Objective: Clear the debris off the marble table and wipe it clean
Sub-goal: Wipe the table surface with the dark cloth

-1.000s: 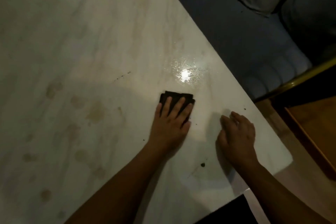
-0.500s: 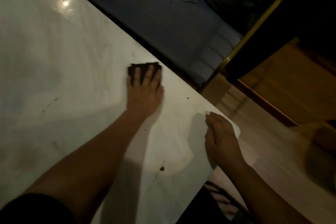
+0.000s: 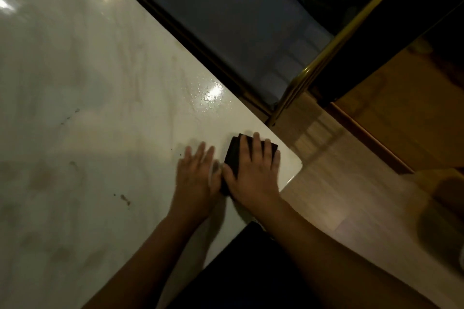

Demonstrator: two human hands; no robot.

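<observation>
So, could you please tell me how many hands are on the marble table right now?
2. The left hand lies flat on the marble table. The right hand, just beside it, presses a dark cloth near the table's corner. Neither is hidden.

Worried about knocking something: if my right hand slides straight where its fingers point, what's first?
Only bare marble, then the table edge; nothing stands before the right hand and its dark cloth, though depth beyond is unclear.
</observation>
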